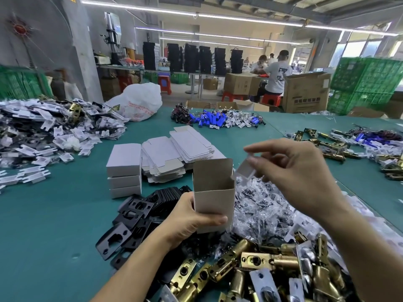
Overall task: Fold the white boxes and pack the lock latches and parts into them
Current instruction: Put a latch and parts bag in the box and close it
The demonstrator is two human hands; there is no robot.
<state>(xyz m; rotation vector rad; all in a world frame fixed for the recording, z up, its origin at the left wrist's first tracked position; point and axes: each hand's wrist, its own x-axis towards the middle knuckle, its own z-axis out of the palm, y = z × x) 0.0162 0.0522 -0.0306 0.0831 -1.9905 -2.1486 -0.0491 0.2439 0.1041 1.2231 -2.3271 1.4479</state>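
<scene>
Above the latches (257,261), left hand (189,223) is gripping the box (214,205); right hand (298,177) is pinching a pale piece (245,170). Light, crushable card is probably favouring a gentle sidewall hold.

table (54,225) — open box (214,192) upright at centre | stacked boxes (124,168) behind-left, flat blanks (174,153) just right of them | plates (135,214) left, bagged parts (261,205) right | latches (250,269) in front

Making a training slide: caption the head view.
Left hand holds an open white box upright; right hand touches its side flap.
</scene>
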